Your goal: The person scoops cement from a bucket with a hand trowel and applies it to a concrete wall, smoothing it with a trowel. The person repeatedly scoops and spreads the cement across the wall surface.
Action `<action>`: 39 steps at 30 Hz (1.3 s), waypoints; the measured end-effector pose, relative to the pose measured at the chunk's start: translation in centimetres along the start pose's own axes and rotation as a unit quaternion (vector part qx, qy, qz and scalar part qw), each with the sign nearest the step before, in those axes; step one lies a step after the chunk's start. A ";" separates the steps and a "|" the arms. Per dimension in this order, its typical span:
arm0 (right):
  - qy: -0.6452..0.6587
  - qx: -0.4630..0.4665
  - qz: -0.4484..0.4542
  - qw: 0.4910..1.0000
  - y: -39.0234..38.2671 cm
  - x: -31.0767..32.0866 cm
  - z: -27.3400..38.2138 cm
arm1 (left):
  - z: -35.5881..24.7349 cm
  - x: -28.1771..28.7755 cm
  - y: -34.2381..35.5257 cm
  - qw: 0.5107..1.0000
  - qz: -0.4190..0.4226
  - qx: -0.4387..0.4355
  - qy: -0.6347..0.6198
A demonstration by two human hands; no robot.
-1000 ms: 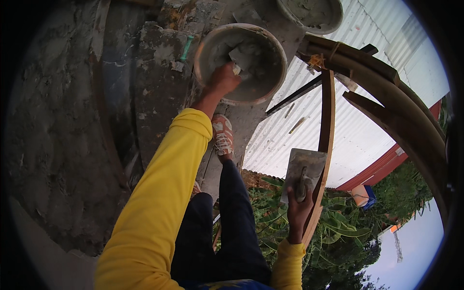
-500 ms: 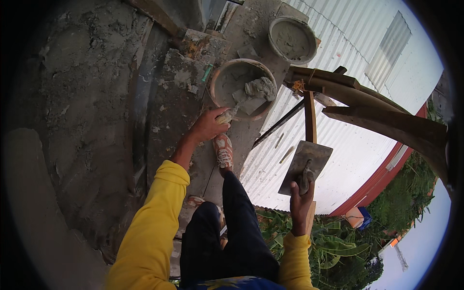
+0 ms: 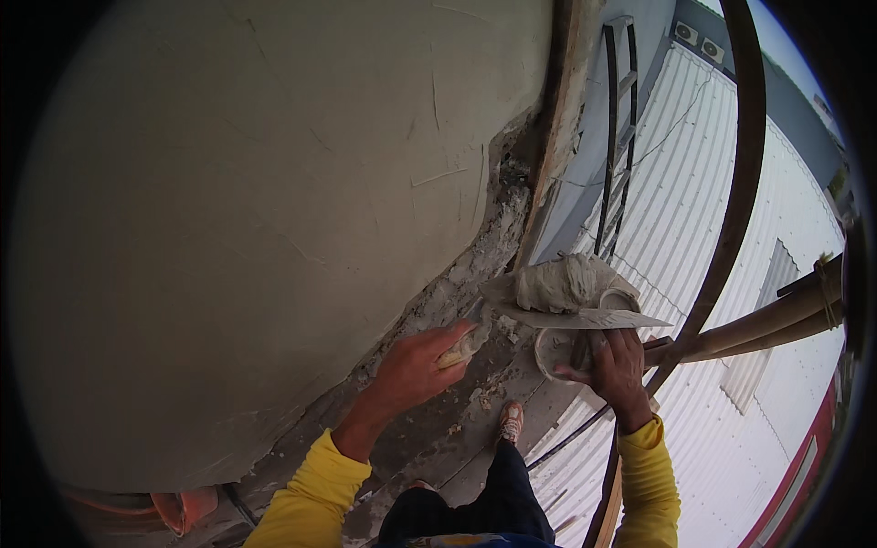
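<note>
My left hand is closed around the pale, mortar-smeared handle of a trowel, whose blade reaches toward the plate on my right. My right hand grips a flat plastering float from below, holding it roughly level. A thick lump of wet grey mortar rests on top of it. Close by on the left stands a smooth plastered wall, with a rough, unplastered strip along its lower right edge. Beneath the float, part of a round basin shows.
I stand on a dirty plank platform. White corrugated roofing lies beyond its right side. A long dark pole and lashed poles cross at right. A ladder leans farther off; something orange lies lower left.
My view has swung from the basins up to the wall. Both hands have risen. The float, bare before, now carries mortar; the lump that lay in the near basin is no longer visible there.
</note>
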State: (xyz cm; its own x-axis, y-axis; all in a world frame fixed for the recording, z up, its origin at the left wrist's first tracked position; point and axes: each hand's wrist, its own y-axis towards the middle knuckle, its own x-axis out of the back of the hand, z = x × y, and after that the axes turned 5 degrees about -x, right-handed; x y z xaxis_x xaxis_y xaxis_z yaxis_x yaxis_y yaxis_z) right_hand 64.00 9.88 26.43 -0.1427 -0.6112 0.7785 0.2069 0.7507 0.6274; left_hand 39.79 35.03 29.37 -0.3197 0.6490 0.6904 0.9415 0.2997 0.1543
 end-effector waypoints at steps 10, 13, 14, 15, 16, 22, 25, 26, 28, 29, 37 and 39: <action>0.038 0.264 -0.305 0.914 31.0 17.8 24.4 | -12.9 27.7 -26.2 0.884 -0.362 -0.049 0.292; 0.040 0.282 -0.414 0.864 37.5 25.9 32.2 | -16.9 31.5 -33.2 0.860 -0.378 -0.023 0.342; 0.047 0.275 -0.435 0.856 39.6 28.3 34.3 | -17.6 32.2 -35.0 0.855 -0.377 -0.012 0.355; 0.060 0.272 -0.458 0.844 41.6 30.8 36.7 | -17.7 32.4 -36.6 0.854 -0.388 0.000 0.347; 0.073 0.269 -0.483 0.830 43.3 33.8 39.3 | -17.7 32.4 -38.4 0.852 -0.398 0.010 0.341; 0.266 0.255 -0.262 0.892 52.7 43.5 52.9 | -18.9 27.5 -47.5 0.861 -0.446 0.173 0.174; 0.302 0.278 -0.306 0.859 58.8 42.9 55.4 | -16.7 24.4 -49.9 0.854 -0.464 0.214 0.099; 0.359 0.256 -0.241 0.864 59.3 44.1 54.6 | -16.3 23.4 -51.1 0.848 -0.470 0.229 0.087; 0.457 0.199 -0.093 0.862 60.0 45.2 50.8 | -16.1 20.9 -53.4 0.824 -0.493 0.268 0.084; 0.504 0.154 -0.092 0.845 60.2 44.3 48.8 | -15.8 19.3 -54.4 0.814 -0.499 0.289 0.075; 0.490 0.171 -0.146 0.842 54.1 40.3 47.2 | -15.1 12.2 -60.0 0.765 -0.532 0.363 0.008; 0.333 0.317 -0.190 0.867 50.9 38.3 52.6 | -14.8 12.4 -59.8 0.761 -0.529 0.376 0.007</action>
State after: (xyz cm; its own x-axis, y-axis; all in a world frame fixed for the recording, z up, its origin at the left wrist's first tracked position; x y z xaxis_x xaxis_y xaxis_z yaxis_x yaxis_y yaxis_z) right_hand 18.12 37.90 89.18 0.5514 -0.6950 0.4615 -0.3362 0.3211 0.8854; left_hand -18.89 14.82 39.19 -0.8496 -0.2394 0.4700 -0.1707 0.9679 0.1843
